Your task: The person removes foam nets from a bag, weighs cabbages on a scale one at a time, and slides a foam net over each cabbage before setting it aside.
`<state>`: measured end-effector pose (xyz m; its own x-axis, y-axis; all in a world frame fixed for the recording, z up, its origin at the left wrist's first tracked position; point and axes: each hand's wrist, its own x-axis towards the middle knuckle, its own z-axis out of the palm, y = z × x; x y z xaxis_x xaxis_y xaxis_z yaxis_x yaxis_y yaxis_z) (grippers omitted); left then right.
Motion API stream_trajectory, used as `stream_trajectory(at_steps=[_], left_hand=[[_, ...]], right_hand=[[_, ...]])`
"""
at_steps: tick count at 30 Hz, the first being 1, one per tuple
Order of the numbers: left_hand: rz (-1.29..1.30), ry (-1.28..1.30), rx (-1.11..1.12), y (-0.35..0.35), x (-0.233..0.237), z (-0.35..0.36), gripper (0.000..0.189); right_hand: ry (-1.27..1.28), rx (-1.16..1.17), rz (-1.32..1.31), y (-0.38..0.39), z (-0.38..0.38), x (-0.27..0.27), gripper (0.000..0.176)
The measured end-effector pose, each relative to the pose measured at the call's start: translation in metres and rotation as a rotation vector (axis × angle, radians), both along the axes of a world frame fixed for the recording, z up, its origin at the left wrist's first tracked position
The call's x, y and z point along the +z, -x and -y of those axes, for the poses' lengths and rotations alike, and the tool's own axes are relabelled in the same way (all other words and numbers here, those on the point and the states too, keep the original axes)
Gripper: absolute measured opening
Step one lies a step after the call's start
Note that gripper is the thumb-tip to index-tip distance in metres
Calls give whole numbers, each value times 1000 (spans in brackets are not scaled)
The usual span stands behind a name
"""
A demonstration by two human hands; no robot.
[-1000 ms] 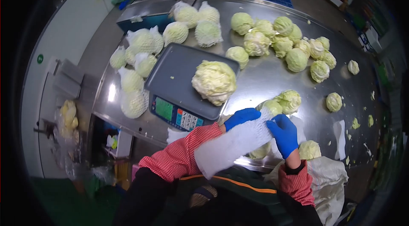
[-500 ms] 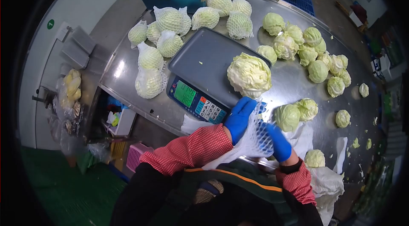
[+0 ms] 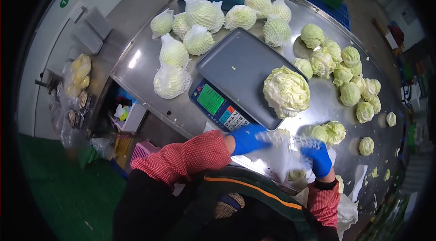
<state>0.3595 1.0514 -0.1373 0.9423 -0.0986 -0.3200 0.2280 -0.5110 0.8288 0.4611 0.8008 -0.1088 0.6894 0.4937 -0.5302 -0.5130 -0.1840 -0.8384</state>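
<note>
The left hand [image 3: 250, 140] and right hand [image 3: 319, 159] have just drawn apart, fingers clamped on the white net [image 3: 293, 157], whose mouth seems opened wider; at its twelve o'clock, a bare cabbage [image 3: 286, 92] sits on the scale [image 3: 231, 59].

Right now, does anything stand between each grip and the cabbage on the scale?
For the left grip, only the near edge of the digital scale shows before the large cabbage. For the right grip, a second cabbage lies roughly in line, partly behind the foam net.
</note>
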Motion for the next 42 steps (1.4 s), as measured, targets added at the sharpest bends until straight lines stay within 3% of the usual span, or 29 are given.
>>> stream_trajectory(at_steps=[1,2,3,4,5,6,8,10,12,14,15,16,17,18,19,20,22,23,25,26,27,30,31,33,34,36,38,40,42], left_hand=[[-60,225,244,-10,2,-8,37],[41,-17,348,-20,23,-16,34],[202,44,470,-35,23,-20,34],[341,-85,588,-60,12,-24,33],[420,-71,654,-79,-6,-31,47],[344,-50,594,-99,-20,-39,51],[197,-18,473,-133,-40,-54,61],[-20,296,469,-151,-55,-63,64],[-186,689,475,-151,-66,-65,65],[-273,1168,494,-125,-40,-53,63],[-179,1238,536,-110,-25,-44,64],[-89,1307,579,-92,-4,-34,64],[-295,1313,614,-70,39,-27,63],[-312,1413,657,-52,24,-33,61],[-280,1600,490,-39,8,-37,57],[-242,1778,313,-30,-2,-38,52],[-290,1789,441,-16,-15,-28,43],[-304,1797,517,-9,-17,-24,38],[70,1004,155,3,-12,-25,32],[217,583,-6,9,-8,-28,30],[273,610,-59,14,-4,-33,32],[-320,1028,563,18,8,-42,37],[-2,584,552,24,3,-53,41],[251,527,764,44,2,-74,44],[374,496,859,51,8,-82,46],[360,868,834,53,47,-93,51],[335,1152,791,54,74,-109,51],[385,1150,776,65,73,-145,49],[475,1062,785,73,67,-178,46]], right_hand=[[136,-24,88,-8,-3,-2,13],[188,-188,161,-12,-20,8,4],[75,-221,346,-29,-20,-18,4],[-15,-307,383,-40,-33,-25,16],[114,-194,660,-50,-42,-24,27],[252,32,1160,-74,-45,-40,33],[133,-74,850,-113,-52,-90,32],[211,-81,521,-121,-60,-90,32],[246,-34,816,-104,-51,-81,32],[213,15,1078,-85,-49,-54,33],[165,37,1184,-73,-47,-36,33],[84,-8,991,-57,-45,-18,32],[5,-74,801,-41,-44,0,32],[-107,-198,320,-25,-44,20,32],[-192,-232,88,-8,-47,47,28],[-269,-119,14,-3,-41,34,33],[-266,90,461,15,-51,18,39],[-265,90,147,25,-46,-10,41],[-381,34,-496,45,-31,-54,42],[-411,16,-532,50,-36,-54,42],[-441,-4,-569,55,-42,-52,41],[-584,-21,-749,58,-67,-41,42],[-620,-27,-774,57,-81,-35,42],[-734,-53,-782,52,-109,-40,42],[-707,-14,-657,47,-126,-38,41],[-588,200,-74,44,-162,-20,39],[-373,359,303,44,-206,-5,40],[-399,603,1143,40,-250,-26,41],[-265,827,1491,50,-266,-20,47]])
